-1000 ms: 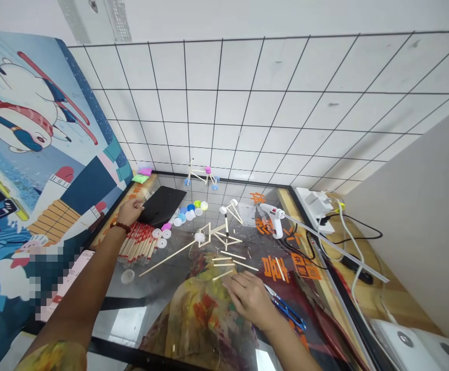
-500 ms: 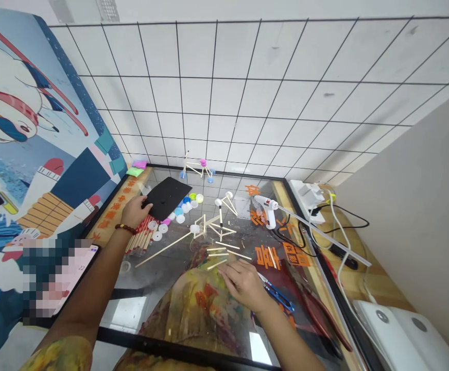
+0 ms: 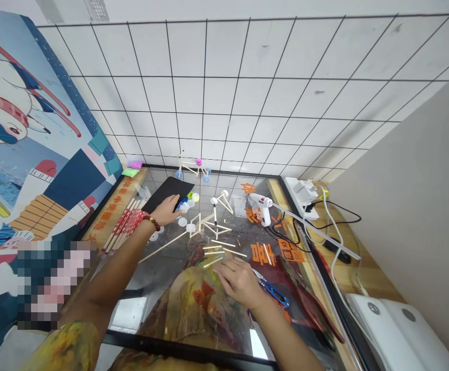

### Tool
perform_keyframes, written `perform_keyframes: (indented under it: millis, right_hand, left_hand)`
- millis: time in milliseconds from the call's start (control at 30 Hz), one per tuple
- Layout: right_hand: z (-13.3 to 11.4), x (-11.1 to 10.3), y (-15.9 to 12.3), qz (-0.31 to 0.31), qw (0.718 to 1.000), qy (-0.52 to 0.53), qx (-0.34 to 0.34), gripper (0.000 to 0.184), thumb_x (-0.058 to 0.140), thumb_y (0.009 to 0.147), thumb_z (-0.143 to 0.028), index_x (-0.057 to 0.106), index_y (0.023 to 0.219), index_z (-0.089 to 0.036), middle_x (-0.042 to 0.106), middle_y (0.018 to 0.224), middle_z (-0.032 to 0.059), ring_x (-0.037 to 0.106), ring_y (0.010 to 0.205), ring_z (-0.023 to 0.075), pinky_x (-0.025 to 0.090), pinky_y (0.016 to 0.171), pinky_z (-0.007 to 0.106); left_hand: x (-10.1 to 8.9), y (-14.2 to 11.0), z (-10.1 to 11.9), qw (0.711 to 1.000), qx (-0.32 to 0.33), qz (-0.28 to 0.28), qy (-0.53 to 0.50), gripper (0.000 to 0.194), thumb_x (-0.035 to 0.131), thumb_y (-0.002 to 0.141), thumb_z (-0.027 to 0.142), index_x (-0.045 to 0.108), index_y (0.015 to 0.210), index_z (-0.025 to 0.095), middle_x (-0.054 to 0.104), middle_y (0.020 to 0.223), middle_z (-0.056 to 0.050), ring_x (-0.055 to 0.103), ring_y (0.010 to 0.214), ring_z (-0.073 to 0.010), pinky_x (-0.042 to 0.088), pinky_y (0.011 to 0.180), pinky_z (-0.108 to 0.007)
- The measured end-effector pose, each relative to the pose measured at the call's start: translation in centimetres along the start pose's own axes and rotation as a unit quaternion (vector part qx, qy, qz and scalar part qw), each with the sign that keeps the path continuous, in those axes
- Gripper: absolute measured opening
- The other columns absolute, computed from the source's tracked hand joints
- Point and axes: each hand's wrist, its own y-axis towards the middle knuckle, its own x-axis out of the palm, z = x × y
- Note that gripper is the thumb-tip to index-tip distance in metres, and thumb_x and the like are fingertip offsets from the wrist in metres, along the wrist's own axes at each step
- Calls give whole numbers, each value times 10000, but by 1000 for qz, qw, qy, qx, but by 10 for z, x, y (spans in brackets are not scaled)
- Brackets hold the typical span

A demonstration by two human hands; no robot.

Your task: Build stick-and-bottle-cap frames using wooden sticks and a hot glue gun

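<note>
My left hand point(image 3: 166, 209) reaches over the near corner of a black sheet point(image 3: 170, 188), fingers and thumb apart, beside the small plastic caps point(image 3: 184, 207), some of which it hides. It seems to hold nothing. My right hand point(image 3: 240, 282) rests on the glass tabletop, loosely curled with thumb and forefinger apart, beside several short wooden sticks point(image 3: 213, 253). Just beyond these stands a small stick frame point(image 3: 209, 226) with a white cap and a long stick pointing left. Another stick piece with white wheels point(image 3: 224, 196) is behind it.
A white glue gun point(image 3: 263, 207) with a clear glue stick lies at right, its cable near a power strip point(image 3: 299, 193). Blue snips point(image 3: 273, 289) and red-handled pliers point(image 3: 309, 299) lie nearer. Red-patterned stick bundles point(image 3: 126, 226) are at left. A finished-looking stick model point(image 3: 193, 167) stands at the back.
My left hand has moved right from the black sheet's left edge towards the caps, and the sheet has shifted slightly. The red-patterned bundles show more. My right hand stays by the short sticks.
</note>
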Motion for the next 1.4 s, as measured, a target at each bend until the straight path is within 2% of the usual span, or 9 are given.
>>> perform_keyframes:
  millis: [167,233,333,467,600,900,1167,1300,1400]
  right_hand:
    - [-2,-2,0,-6,1000,-2,6,217,469,962,-147,663,874,-184,639,686,24,550,626,149,394,653,299]
    - [-2,-2,0,-13,1000,-6,4,221,468,960,-145,661,859,-186,632,681,24,546,629,152,395,654,301]
    - [-4,-2,0,-18,1000,-2,-12,208,471,953,-131,670,913,-178,635,693,27,548,640,156,392,653,303]
    - [-5,0,0,-22,1000,6,-16,182,492,947,-126,667,950,-173,636,701,25,551,638,154,382,645,295]
    - [-1,0,-2,-15,1000,0,1,166,508,945,-134,666,927,-181,639,704,21,559,635,154,383,653,294]
    - [0,-2,1,-10,1000,-17,14,226,477,973,-159,658,838,-182,618,667,17,537,610,153,354,635,300]
    - [-2,-5,3,-7,1000,-17,7,233,461,974,-158,653,843,-182,632,684,20,533,620,162,359,636,309]
    - [-1,-4,2,-7,1000,-18,8,229,466,964,-142,648,830,-182,621,680,17,533,629,165,360,648,312]
    - [1,-1,0,-10,1000,-14,9,225,466,967,-147,647,839,-184,623,688,17,536,635,162,358,653,310]
  left_hand:
    - [-24,-17,16,994,17,65,-89,759,516,884,557,364,1512,158,411,1560,-152,409,1430,-298,348,1179,-437]
    - [-31,-31,15,993,28,93,-65,898,639,791,596,354,1517,151,397,1564,-166,380,1444,-325,330,1191,-453]
    - [-28,-48,10,996,58,67,-2,1015,796,643,529,407,1489,126,433,1532,-193,388,1428,-366,327,1193,-484]
    - [-9,-52,5,996,48,75,13,480,578,852,291,613,1315,169,619,1372,-125,525,1329,-290,392,1157,-448]
    - [-11,-46,2,984,-5,173,-44,372,440,885,187,702,1150,196,719,1207,-81,653,1154,-223,496,1057,-386]
    - [-63,-26,-7,900,-35,405,-159,233,473,815,129,678,729,201,743,1119,-46,629,1190,-195,456,1111,-394]
    - [-71,-23,-38,913,-113,382,-86,254,457,796,101,696,760,180,719,1169,-66,646,1144,-196,479,1065,-360]
    - [-70,-49,-46,910,-99,402,-15,224,499,789,97,710,792,174,749,994,-79,648,1121,-229,431,1092,-413]
    - [-77,-76,-46,875,-92,468,80,218,522,815,123,730,859,169,740,937,-93,648,1092,-264,389,1090,-481]
